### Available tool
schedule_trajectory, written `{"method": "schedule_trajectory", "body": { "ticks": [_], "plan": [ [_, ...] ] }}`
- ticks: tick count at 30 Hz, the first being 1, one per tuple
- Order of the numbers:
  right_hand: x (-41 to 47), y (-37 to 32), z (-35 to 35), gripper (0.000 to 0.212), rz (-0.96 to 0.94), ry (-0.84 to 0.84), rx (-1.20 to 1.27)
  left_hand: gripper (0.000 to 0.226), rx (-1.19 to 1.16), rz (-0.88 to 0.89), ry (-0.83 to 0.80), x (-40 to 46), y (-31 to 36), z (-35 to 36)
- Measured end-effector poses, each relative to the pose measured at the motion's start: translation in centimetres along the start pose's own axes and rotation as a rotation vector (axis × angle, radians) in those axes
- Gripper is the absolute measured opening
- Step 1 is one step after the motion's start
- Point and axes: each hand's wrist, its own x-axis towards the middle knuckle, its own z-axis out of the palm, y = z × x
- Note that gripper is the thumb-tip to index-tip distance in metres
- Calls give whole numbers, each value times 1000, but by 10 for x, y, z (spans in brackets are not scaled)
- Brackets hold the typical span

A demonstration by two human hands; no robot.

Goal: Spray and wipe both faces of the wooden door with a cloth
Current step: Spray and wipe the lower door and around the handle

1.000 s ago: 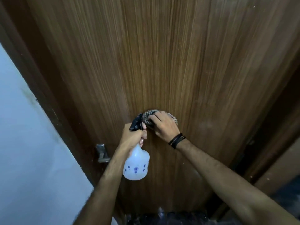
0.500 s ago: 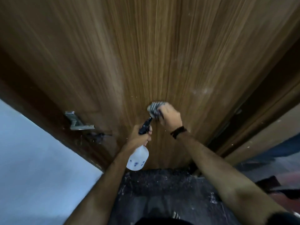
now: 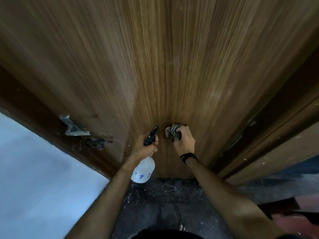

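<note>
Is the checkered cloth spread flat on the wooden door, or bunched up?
Bunched up: the black-and-white checkered cloth is crumpled into a wad, gripped by the right hand against the brown wooden door.

One brown wooden door (image 3: 155, 66) with vertical grain. One white plastic spray bottle (image 3: 144, 169) with blue flower prints and a black trigger head. One black-and-white checked cloth (image 3: 172, 132), bunched up. One metal door handle (image 3: 74, 127). Two bare hands: left hand (image 3: 144, 149), right hand (image 3: 184, 142). One black wristband (image 3: 188, 156).
</note>
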Motion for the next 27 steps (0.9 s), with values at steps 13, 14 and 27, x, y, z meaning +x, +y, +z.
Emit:
{"method": "schedule_trajectory", "body": {
  "ticks": [13, 14, 27],
  "plan": [
    [115, -199, -105, 29, -464, 441, 35, 31, -29, 305, 1, -27, 132, -51],
    [118, -215, -107, 31, -538, 353, -40, 30, -30, 319, 15, -32, 144, -62],
    [188, -323, -218, 29, -264, 757, 95, 27, -30, 556, 30, -93, 279, -160]
  ]
}}
